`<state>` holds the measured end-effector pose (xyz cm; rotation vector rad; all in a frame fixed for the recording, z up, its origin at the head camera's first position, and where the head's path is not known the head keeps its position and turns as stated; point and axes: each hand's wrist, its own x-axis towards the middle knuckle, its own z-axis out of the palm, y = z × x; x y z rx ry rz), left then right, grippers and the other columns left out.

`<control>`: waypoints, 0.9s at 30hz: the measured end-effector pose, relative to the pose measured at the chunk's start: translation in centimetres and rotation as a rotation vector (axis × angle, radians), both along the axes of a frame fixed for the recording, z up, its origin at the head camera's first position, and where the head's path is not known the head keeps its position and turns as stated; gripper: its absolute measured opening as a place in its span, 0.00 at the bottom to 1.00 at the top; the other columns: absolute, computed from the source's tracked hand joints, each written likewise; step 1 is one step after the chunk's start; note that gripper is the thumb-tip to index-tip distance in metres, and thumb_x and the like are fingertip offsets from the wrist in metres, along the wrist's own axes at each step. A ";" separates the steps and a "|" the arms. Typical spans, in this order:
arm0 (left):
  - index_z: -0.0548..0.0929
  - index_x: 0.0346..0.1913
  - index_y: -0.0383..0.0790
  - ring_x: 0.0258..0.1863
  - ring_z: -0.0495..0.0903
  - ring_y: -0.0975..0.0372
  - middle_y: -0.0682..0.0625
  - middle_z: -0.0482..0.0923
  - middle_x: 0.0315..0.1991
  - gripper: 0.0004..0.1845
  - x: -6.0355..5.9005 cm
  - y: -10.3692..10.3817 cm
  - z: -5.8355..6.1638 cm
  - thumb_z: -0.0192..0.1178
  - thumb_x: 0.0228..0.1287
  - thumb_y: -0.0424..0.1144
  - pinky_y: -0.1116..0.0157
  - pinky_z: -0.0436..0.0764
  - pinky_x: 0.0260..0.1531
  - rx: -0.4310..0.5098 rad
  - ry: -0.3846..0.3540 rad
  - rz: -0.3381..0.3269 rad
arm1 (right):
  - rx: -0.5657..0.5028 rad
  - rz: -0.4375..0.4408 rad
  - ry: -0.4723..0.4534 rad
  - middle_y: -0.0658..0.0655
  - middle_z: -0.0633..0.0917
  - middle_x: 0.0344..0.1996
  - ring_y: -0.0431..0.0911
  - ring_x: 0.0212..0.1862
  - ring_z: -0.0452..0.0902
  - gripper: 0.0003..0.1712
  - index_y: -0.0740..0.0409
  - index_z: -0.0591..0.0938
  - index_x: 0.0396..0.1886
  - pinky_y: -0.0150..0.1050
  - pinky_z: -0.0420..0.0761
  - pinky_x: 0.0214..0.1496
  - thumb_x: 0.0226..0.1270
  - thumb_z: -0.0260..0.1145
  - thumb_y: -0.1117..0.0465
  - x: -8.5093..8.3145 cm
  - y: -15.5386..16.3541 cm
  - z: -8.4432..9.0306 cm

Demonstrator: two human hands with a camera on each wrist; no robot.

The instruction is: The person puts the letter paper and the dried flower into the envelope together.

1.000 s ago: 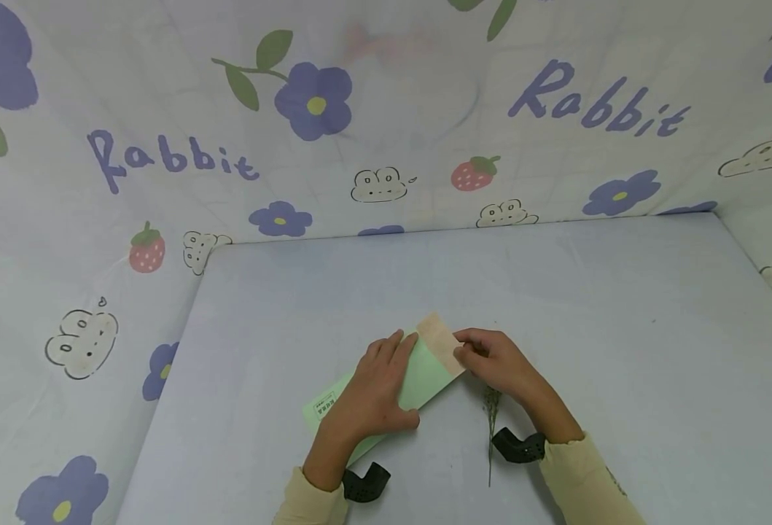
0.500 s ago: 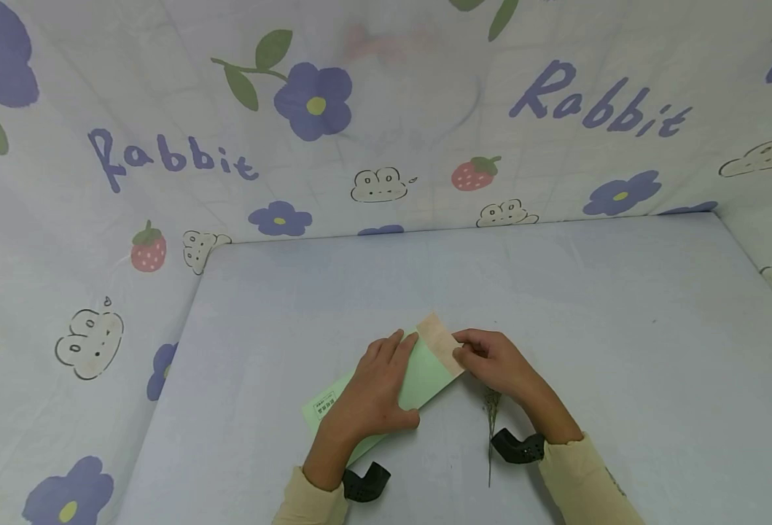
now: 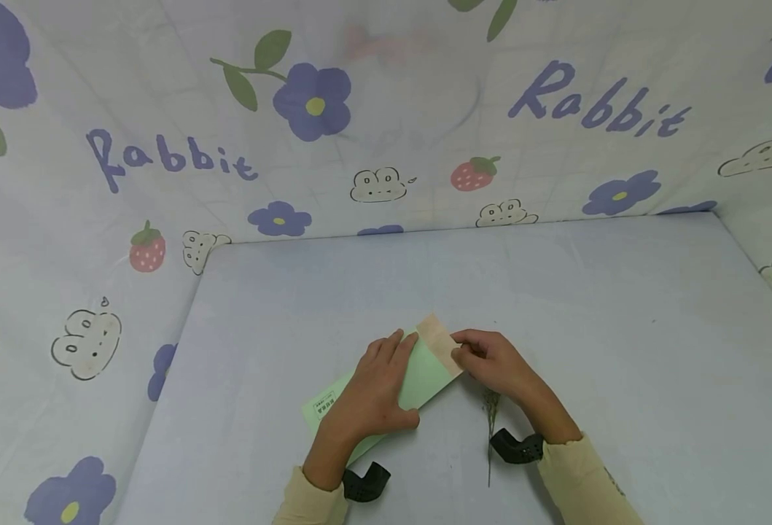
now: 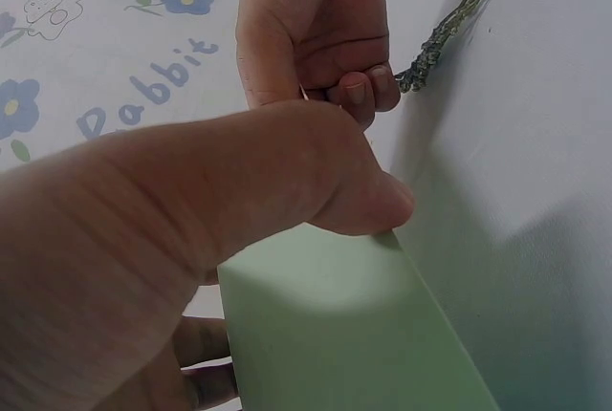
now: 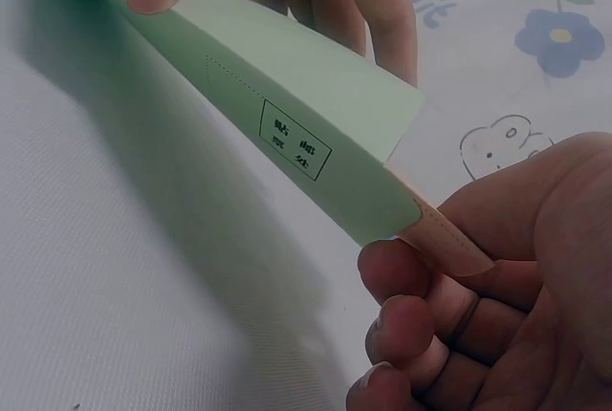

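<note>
A pale green envelope (image 3: 426, 378) slants across the front middle in the head view, with a beige strip (image 3: 437, 340) at its right end. My left hand (image 3: 371, 394) spans the envelope, gripping it with the thumb on the near edge and the fingers toward the far one. At the other end my right hand (image 3: 496, 361) pinches the beige strip between thumb and fingers. The right wrist view shows a printed stamp box (image 5: 296, 139) on the green paper, which is raised off the table at this end and casts a shadow below.
A small dried flower sprig (image 3: 490, 419) lies on the table just below the right hand, its thin stem toward the front. Black wrist mounts (image 3: 366, 483) sit at both wrists. A curtain (image 3: 399, 117) printed with flowers and rabbits stands behind the table (image 3: 294, 292).
The right hand and the beige end have shifted very slightly to the left. The left hand stays in place on the envelope.
</note>
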<state>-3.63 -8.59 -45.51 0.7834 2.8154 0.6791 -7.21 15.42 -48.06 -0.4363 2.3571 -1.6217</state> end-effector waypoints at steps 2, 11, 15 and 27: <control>0.55 0.78 0.37 0.72 0.58 0.45 0.37 0.55 0.76 0.54 0.0 0.0 0.0 0.68 0.46 0.42 0.48 0.63 0.67 0.002 -0.003 0.001 | 0.002 -0.002 -0.003 0.56 0.79 0.24 0.42 0.22 0.67 0.19 0.72 0.80 0.58 0.37 0.70 0.25 0.74 0.59 0.64 0.0 0.0 0.1; 0.55 0.78 0.38 0.72 0.57 0.46 0.37 0.55 0.76 0.54 0.1 -0.1 -0.1 0.68 0.47 0.41 0.48 0.63 0.67 0.004 -0.004 0.002 | 0.022 -0.009 -0.011 0.56 0.79 0.23 0.43 0.22 0.68 0.17 0.68 0.82 0.56 0.36 0.70 0.24 0.73 0.60 0.64 0.1 0.0 0.0; 0.55 0.79 0.38 0.72 0.57 0.45 0.37 0.55 0.76 0.54 0.1 -0.1 0.1 0.68 0.47 0.41 0.48 0.63 0.66 0.004 -0.007 0.003 | 0.012 0.003 0.001 0.57 0.79 0.23 0.42 0.21 0.68 0.17 0.68 0.83 0.56 0.36 0.70 0.24 0.73 0.60 0.65 0.1 -0.1 0.0; 0.55 0.78 0.38 0.72 0.57 0.46 0.37 0.55 0.76 0.54 0.2 0.0 0.1 0.68 0.46 0.41 0.48 0.62 0.67 0.005 -0.009 0.009 | -0.001 0.011 0.007 0.56 0.80 0.23 0.42 0.22 0.68 0.17 0.70 0.82 0.56 0.36 0.71 0.25 0.73 0.61 0.66 0.3 -0.2 0.4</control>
